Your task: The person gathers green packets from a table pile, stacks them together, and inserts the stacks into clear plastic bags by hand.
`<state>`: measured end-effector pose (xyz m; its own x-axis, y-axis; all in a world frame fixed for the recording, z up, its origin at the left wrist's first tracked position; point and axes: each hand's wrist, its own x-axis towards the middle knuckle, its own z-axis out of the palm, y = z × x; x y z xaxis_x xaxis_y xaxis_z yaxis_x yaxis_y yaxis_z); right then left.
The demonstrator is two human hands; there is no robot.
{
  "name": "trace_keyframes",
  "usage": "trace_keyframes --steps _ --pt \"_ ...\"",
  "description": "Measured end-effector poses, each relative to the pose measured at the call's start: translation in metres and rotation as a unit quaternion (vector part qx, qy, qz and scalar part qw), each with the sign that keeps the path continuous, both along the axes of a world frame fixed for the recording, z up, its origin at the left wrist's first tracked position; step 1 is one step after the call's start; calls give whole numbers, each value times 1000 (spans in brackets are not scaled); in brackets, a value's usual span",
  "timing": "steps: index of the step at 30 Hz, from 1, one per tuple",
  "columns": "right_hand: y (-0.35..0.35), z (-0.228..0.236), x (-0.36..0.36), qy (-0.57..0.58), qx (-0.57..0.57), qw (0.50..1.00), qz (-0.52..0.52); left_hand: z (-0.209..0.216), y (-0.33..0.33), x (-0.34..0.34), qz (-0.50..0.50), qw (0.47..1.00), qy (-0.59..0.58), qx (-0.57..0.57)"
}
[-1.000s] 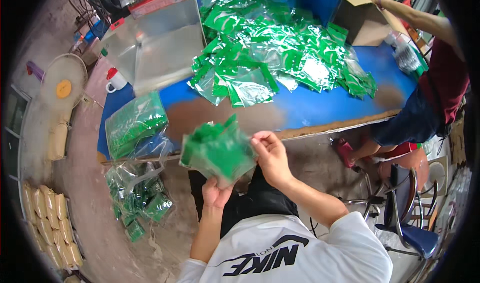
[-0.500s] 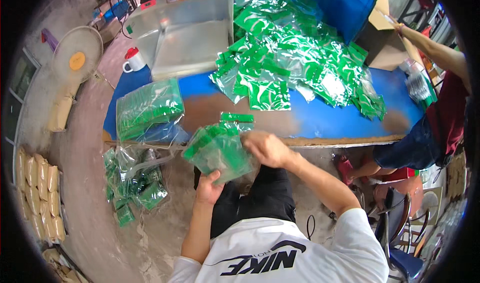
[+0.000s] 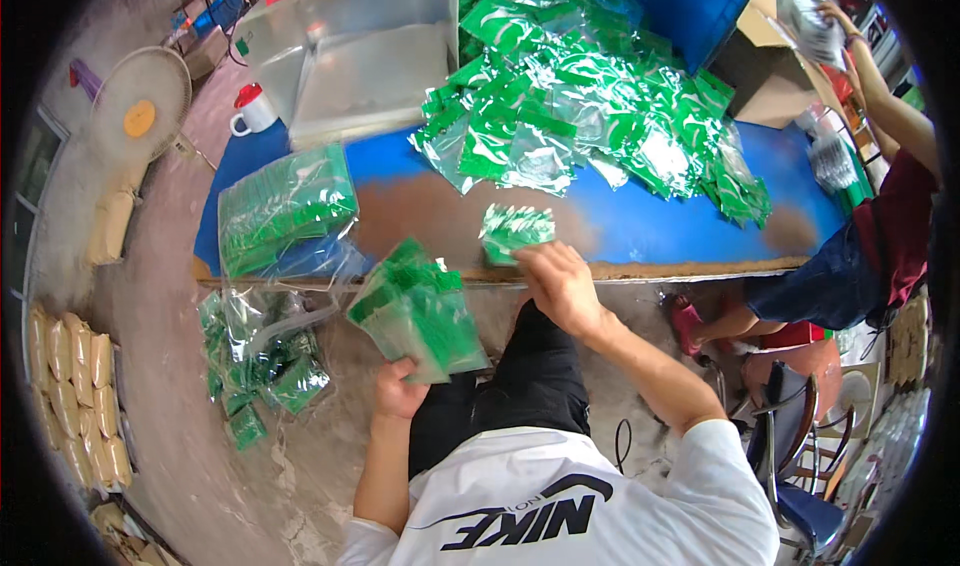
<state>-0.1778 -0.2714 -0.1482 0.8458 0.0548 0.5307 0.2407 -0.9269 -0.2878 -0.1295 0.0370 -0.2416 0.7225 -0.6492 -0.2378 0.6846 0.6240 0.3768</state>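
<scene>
The left hand (image 3: 400, 391) grips a shiny, crinkly stack of green packets (image 3: 418, 311) below the blue surface (image 3: 640, 221), tilted up-left. The right hand (image 3: 560, 284) pinches a small flat bundle (image 3: 515, 230) at the near edge.

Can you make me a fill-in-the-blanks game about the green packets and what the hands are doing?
1. The left hand holds a stack of green packets below the edge of the ____ table.
2. The right hand touches a small packet lying on the ____.
3. The mug at the table's corner has a ____ lid.

Missing words: blue; table; red
</scene>
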Motion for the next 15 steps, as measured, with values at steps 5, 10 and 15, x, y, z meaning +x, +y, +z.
trace_keyframes --steps 5,10,15 --pt "74 12 0 11 749 659 -61 14 -42 -11 -40 987 30 -153" --pt "42 -1 12 179 515 836 -56 4 -60 -10 6 999 7 -43" --pt "-49 -5 69 103 -63 981 -152 14 -42 -12 17 999 9 -25"
